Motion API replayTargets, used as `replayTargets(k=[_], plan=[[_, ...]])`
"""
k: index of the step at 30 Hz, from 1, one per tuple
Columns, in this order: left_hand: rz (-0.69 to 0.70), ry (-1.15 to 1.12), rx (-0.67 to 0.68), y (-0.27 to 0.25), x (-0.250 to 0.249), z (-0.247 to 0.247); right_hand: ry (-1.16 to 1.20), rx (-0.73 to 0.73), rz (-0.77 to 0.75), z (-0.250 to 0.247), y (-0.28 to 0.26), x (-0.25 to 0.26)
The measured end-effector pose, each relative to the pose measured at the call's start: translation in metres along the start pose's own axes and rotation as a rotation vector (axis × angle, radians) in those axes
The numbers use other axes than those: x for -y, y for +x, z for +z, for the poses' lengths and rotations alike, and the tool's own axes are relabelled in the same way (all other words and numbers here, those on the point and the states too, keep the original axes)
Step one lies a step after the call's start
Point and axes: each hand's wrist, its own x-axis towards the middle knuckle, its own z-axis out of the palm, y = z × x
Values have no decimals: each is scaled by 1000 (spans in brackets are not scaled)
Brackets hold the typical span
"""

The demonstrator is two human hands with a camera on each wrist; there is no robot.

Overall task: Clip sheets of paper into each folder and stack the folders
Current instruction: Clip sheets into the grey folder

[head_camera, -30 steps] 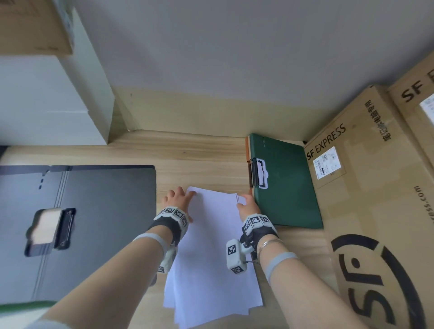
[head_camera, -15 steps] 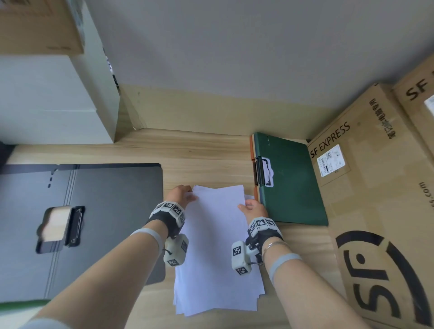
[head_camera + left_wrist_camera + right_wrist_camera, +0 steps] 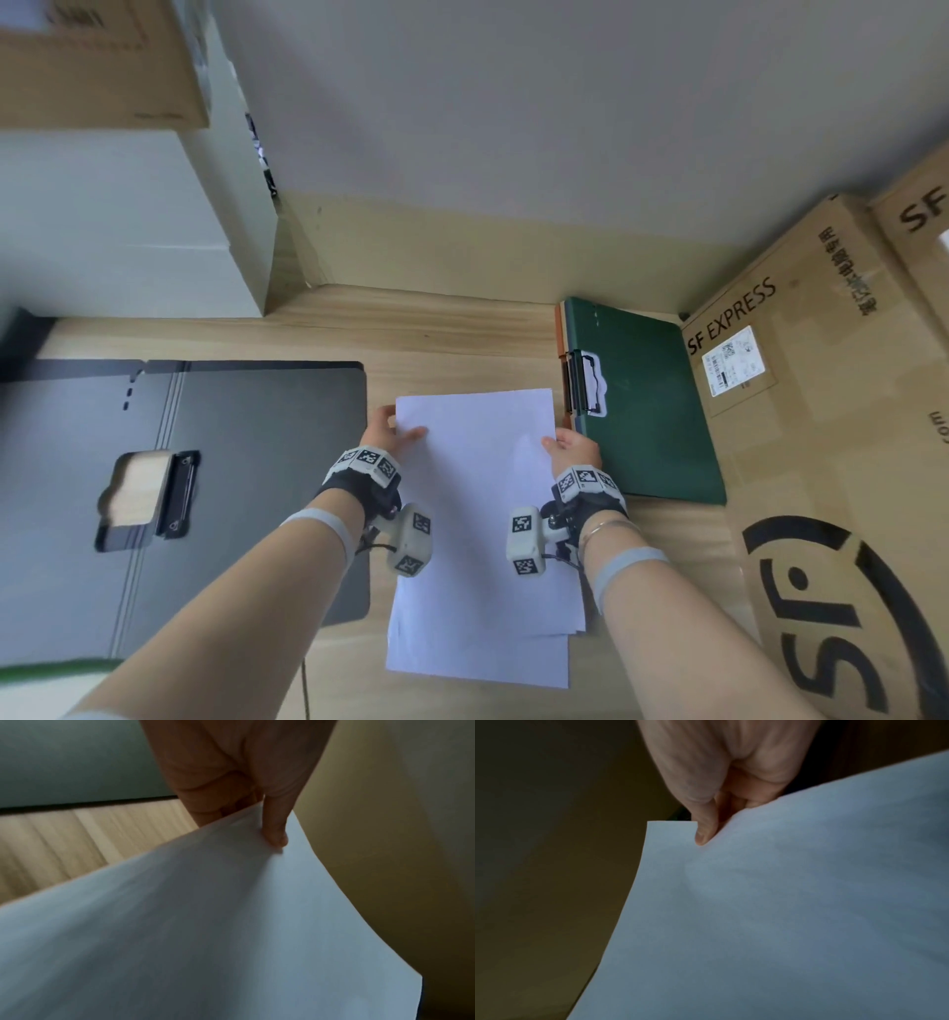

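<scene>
**Both hands lift the top sheet off the paper pile**

While the head view shows the whole desk, only the wrist views show how the fingers close. Seen from the head, the left hand (image 3: pixel 382 429) holds the left edge of a white sheet (image 3: pixel 477 493) near its far corner, and the right hand (image 3: pixel 572 452) holds the right edge a little lower. That sheet hangs above a pile of paper (image 3: pixel 477 652) lying on the wooden desk (image 3: pixel 436 329), the pile's near end sticking out below it with its edges fanned unevenly.

From the left wrist, the thumb (image 3: pixel 273 825) presses on top of the sheet (image 3: pixel 205 923) while the other fingers curl beneath it, so the hand is pinched closed on the paper. From the right wrist the grip looks the same: the thumb (image 3: pixel 706 825) lies over the sheet (image 3: pixel 782 912) close to its corner, with fingers tucked under, and the paper dimples beside the thumb.

Neither wrist view shows the folders. The head view places an open black folder (image 3: pixel 246 462) flat on the desk to the left, its clip (image 3: pixel 177 493) facing up, touching or just beside the paper pile. A green folder (image 3: pixel 647 401) lies closed to the right on top of an orange one, beside the right hand, with a cardboard box (image 3: pixel 821 462) against its far side.
</scene>
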Motion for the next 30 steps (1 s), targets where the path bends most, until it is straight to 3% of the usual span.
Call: replayTargets(k=[5,10,15,21,30], plan=[[-35,-2,30,-5,-1,0,42,-21,-3,1,-2,8],[22,-84,11,-4,-1,-4,88,8,-10,4,-3,11],[40,-133,-49,-4,-3,-20,247,171,-11,14,-14,18],[66,-119,-162,-2,-9,-60,214,323,0,39,-38,38],[75,-83,-262,-17,-6,-126,105,418,-118,77,-71,66]])
